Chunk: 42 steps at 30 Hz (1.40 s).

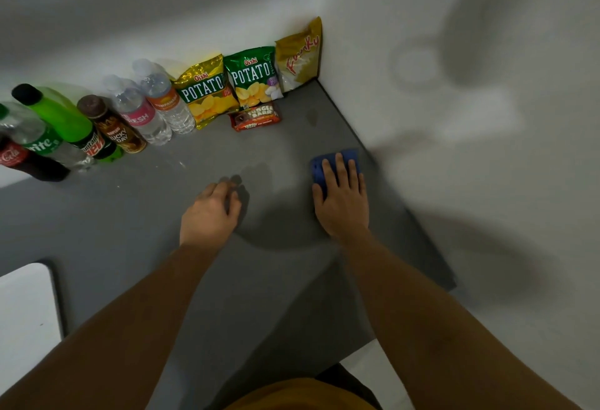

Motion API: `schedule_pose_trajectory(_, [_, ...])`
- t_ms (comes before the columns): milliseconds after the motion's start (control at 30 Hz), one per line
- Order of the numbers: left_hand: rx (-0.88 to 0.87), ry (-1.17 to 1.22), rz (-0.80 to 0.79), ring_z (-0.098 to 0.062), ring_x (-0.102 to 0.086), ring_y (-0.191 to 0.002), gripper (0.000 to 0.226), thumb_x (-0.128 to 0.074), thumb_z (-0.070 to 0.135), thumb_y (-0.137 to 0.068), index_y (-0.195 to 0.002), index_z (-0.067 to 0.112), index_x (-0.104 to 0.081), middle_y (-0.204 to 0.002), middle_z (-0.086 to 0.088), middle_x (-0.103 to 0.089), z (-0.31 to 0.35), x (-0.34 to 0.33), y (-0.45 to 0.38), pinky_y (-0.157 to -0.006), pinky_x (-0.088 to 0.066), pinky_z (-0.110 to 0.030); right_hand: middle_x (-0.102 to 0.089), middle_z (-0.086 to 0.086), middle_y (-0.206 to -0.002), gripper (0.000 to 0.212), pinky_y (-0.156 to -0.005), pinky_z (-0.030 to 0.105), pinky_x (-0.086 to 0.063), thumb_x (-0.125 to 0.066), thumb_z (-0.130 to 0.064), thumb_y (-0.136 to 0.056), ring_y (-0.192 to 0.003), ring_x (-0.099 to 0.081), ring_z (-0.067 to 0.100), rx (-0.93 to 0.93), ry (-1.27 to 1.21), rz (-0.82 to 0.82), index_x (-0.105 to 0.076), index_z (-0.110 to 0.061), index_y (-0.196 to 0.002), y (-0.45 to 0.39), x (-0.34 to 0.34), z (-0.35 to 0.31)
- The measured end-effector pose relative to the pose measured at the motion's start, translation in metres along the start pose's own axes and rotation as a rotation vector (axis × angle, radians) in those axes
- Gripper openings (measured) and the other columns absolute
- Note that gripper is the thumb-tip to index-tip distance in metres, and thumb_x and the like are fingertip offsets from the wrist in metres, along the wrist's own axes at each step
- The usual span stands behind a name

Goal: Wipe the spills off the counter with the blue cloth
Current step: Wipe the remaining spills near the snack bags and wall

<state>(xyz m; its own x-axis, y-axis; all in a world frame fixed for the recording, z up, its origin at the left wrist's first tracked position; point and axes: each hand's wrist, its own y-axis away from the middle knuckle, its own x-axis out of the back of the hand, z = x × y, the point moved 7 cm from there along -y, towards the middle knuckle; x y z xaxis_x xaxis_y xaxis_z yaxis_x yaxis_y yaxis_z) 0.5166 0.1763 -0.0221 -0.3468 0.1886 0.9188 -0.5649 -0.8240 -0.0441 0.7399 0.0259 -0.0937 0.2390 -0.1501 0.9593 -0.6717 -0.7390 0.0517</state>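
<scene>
A folded blue cloth (350, 157) lies on the grey counter (136, 215) close to the right wall. My right hand (342, 198) presses flat on it with straight fingers, covering most of it. My left hand (209, 211) rests on the bare counter to the left of the cloth, its fingers loosely curled and holding nothing. A faint wet spill (312, 116) shows on the counter farther back, beyond the cloth and near the corner. A small pale smear (181, 164) sits left of centre.
Along the back wall stand several drink bottles (97, 124) and snack bags (227, 85), with a chocolate bar pack (256, 117) in front. A white wall (454, 117) bounds the counter's right side. A white board (26, 312) lies at the left front edge.
</scene>
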Motion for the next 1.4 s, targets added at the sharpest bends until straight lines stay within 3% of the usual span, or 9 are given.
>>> schedule_pose_trajectory(333, [-0.002, 0.027, -0.010, -0.041, -0.064, -0.094, 0.026, -0.053, 0.028, -0.099, -0.116, 0.013, -0.065, -0.110, -0.014, -0.066, 0.006, -0.003, -0.003, -0.072, -0.053, -0.047, 0.000, 0.004, -0.170, 0.065, -0.126, 0.043, -0.001, -0.022, -0.054, -0.104, -0.156, 0.007, 0.026, -0.160, 0.029, 0.040, -0.014, -0.024, -0.162, 0.023, 0.005, 0.030])
schedule_pose_trajectory(567, [0.001, 0.036, -0.002, -0.041, -0.065, -0.098, 0.028, -0.053, 0.028, -0.099, -0.119, 0.013, -0.065, -0.115, -0.014, -0.066, 0.003, -0.003, -0.008, -0.074, -0.054, -0.047, 0.004, 0.007, -0.170, 0.067, -0.126, 0.048, -0.001, -0.018, -0.053, -0.105, -0.155, 0.010, 0.030, -0.080, 0.026, 0.041, -0.009, -0.019, -0.162, 0.055, -0.022, -0.022])
schedule_pose_trajectory(900, [0.038, 0.004, 0.056, -0.038, -0.066, -0.084, 0.025, -0.053, 0.029, -0.099, -0.114, 0.014, -0.065, -0.103, -0.012, -0.066, -0.024, 0.011, -0.012, -0.063, -0.054, -0.044, -0.013, 0.010, -0.168, 0.063, -0.125, 0.049, -0.008, -0.031, -0.046, -0.104, -0.155, -0.008, 0.033, 0.107, -0.004, 0.036, -0.023, -0.019, -0.160, -0.045, -0.020, -0.079])
schedule_pose_trajectory(1400, [0.078, 0.024, 0.076, -0.036, -0.068, -0.087, 0.027, -0.054, 0.026, -0.099, -0.122, 0.016, -0.064, -0.112, -0.010, -0.067, -0.040, 0.018, -0.016, -0.066, -0.056, -0.045, -0.004, 0.006, -0.170, 0.062, -0.125, 0.048, -0.002, -0.023, -0.047, -0.104, -0.155, 0.000, 0.031, -0.012, 0.031, -0.012, -0.012, -0.025, -0.162, -0.165, -0.009, -0.057])
